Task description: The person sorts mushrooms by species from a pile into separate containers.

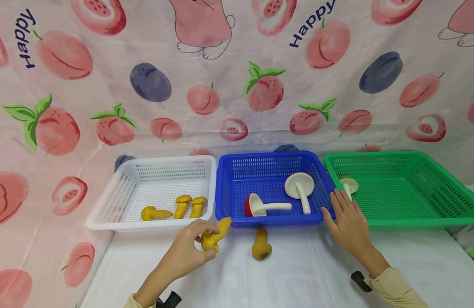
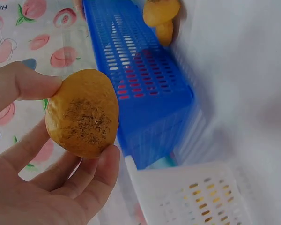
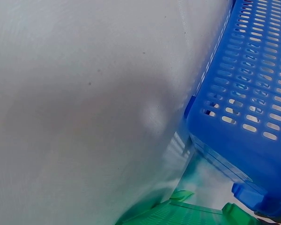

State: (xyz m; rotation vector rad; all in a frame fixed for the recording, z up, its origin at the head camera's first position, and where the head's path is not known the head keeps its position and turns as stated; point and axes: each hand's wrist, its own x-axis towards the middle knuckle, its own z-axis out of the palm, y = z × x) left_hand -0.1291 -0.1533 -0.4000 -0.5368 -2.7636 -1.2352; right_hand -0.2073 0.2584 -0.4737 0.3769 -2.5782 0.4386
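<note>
My left hand (image 1: 190,250) pinches a yellow toy mushroom (image 1: 215,234) just in front of the white basket (image 1: 106,211); the left wrist view shows its cap (image 2: 83,114) held between thumb and fingers (image 2: 105,166). A second yellow mushroom (image 1: 261,244) lies on the table before the blue basket (image 1: 267,220), also seen as the yellow mushroom (image 2: 161,16) in the left wrist view. My right hand (image 1: 346,222) rests flat, fingers straight, at the gap between the blue basket and the green basket (image 1: 413,220). The hand itself does not show in the right wrist view.
The white basket holds three yellow mushrooms (image 1: 177,208). In the blue basket lie a red-capped mushroom (image 1: 260,206) and a white one (image 1: 300,188). A pale mushroom (image 1: 349,186) sits in the green basket. A fruit-print cloth (image 1: 237,77) hangs behind; a white cloth (image 1: 298,273) covers the table.
</note>
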